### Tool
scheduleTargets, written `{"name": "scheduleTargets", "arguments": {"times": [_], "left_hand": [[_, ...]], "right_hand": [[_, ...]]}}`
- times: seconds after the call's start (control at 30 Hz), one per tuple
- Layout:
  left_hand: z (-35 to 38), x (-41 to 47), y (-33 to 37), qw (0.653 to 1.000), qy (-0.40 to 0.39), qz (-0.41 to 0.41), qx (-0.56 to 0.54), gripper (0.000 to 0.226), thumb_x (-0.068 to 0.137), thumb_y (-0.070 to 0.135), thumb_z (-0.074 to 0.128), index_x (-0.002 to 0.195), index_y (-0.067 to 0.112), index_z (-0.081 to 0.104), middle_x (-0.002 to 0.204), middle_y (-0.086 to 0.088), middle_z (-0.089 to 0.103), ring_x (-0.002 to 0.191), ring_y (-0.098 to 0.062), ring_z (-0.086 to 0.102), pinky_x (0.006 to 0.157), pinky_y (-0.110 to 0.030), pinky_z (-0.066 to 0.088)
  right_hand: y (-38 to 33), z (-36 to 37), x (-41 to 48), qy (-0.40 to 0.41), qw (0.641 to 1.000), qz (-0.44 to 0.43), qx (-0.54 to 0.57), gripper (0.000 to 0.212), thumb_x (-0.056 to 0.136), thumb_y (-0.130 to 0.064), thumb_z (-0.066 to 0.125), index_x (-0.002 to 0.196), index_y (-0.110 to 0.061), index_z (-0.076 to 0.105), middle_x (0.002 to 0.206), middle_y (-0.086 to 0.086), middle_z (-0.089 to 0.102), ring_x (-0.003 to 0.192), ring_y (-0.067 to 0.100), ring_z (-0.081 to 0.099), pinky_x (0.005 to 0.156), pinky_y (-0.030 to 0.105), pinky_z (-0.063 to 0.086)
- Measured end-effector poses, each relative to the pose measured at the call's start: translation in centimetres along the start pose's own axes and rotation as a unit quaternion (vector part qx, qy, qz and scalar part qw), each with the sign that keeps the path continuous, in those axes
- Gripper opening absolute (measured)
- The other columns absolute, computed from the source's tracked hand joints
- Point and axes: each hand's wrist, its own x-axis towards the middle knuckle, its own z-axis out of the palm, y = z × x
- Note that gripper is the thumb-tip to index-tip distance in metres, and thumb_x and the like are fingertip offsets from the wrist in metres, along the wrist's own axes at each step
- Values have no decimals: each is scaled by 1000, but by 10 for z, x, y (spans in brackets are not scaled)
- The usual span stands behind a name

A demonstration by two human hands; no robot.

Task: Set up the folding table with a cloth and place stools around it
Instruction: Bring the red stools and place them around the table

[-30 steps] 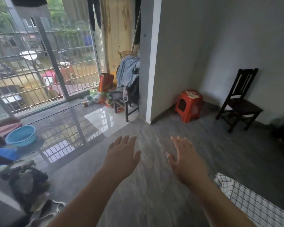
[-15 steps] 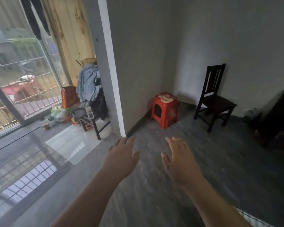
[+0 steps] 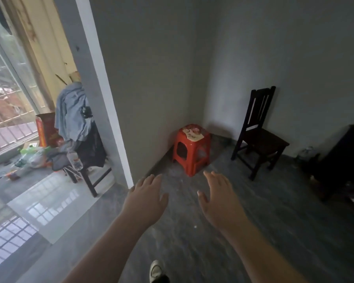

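Note:
A red plastic stool [image 3: 191, 149] with a pale picture on its seat stands in the corner where two grey walls meet. My left hand [image 3: 145, 199] and my right hand [image 3: 218, 198] are stretched out in front of me, palms down, fingers apart, holding nothing. Both hover over the grey floor a short way in front of the stool and touch nothing. The table and its cloth are out of view.
A dark wooden chair [image 3: 258, 135] stands against the right wall. Dark furniture [image 3: 343, 160] sits at the far right. Left of the wall end [image 3: 104, 111], another chair draped with clothes [image 3: 76, 119] stands among bags and a red box [image 3: 47, 129] by the barred window. My shoe [image 3: 156, 270] shows below.
The view has swung right and moved closer to the corner. The stool and dark chair look larger and nearer. The checked cloth at the lower right has left the view. Both hands stay open.

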Motion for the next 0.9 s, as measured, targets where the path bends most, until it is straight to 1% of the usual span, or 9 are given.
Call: {"name": "scheduleTargets", "arguments": {"times": [0.17, 0.3, 0.43, 0.53, 0.6, 0.7, 0.77, 0.83, 0.9], "left_hand": [[3, 134, -40, 1000, 0, 18, -6, 54, 94, 45, 45, 145, 27, 35, 143, 6, 46, 134, -22, 41, 107, -41, 40], [-3, 246, -68, 1000, -3, 29, 0, 59, 95, 46, 44, 148, 25, 33, 148, 4, 43, 136, -24, 39, 107, -43, 40], [0, 339, -70, 998, -32, 48, -7, 59, 96, 48, 43, 150, 26, 31, 151, 5, 40, 139, -23, 37, 109, -42, 36], [7, 400, -71, 997, -48, 65, -3, 60, 96, 49, 43, 151, 27, 29, 151, 5, 40, 139, -22, 37, 108, -42, 37], [14, 447, -73, 996, -53, 70, 0, 60, 95, 48, 44, 150, 28, 29, 151, 5, 40, 139, -23, 37, 107, -43, 39], [28, 522, -74, 996, -56, 67, -1, 59, 95, 47, 44, 150, 28, 29, 152, 5, 39, 139, -24, 36, 108, -44, 38], [41, 572, -72, 995, -65, 70, 3, 61, 95, 48, 44, 150, 26, 30, 153, 3, 39, 140, -25, 37, 109, -44, 37], [55, 623, -68, 995, -70, 74, 9, 68, 90, 56, 35, 150, 24, 33, 151, 1, 42, 138, -25, 39, 109, -44, 38], [68, 675, -63, 994, -77, 80, 22, 76, 84, 61, 24, 148, 23, 36, 149, -1, 46, 135, -26, 42, 108, -44, 39]], "right_hand": [[4, 26, 130, -5, 1000, 3, -20, 63, 98, -40, 49, 153, -17, 31, 156, 7, 37, 147, 23, 26, 121, 35, 21], [5, 35, 238, -5, 999, 17, -37, 63, 100, -41, 47, 155, -19, 26, 159, 5, 31, 149, 21, 22, 121, 35, 21], [14, 50, 318, -13, 998, 61, -20, 65, 99, -43, 47, 156, -22, 23, 162, 3, 27, 151, 21, 18, 122, 40, 22], [33, 62, 363, -29, 996, 87, -14, 64, 99, -44, 46, 155, -23, 23, 160, 2, 29, 150, 20, 21, 121, 39, 26], [50, 69, 400, -25, 995, 94, -14, 63, 99, -44, 47, 154, -23, 25, 158, 2, 32, 147, 19, 26, 118, 38, 30], [78, 82, 465, -13, 995, 96, -16, 63, 99, -43, 48, 154, -21, 26, 156, 3, 35, 145, 19, 29, 118, 36, 30], [99, 93, 512, -12, 995, 96, -10, 61, 99, -42, 49, 152, -21, 28, 154, 1, 38, 144, 18, 32, 116, 35, 32], [122, 106, 561, -11, 995, 100, -2, 60, 98, -45, 50, 150, -22, 31, 151, 0, 41, 141, 18, 35, 115, 37, 37], [145, 118, 611, -25, 994, 108, -4, 61, 97, -47, 49, 150, -22, 31, 151, 1, 41, 142, 19, 35, 115, 40, 37]]}}
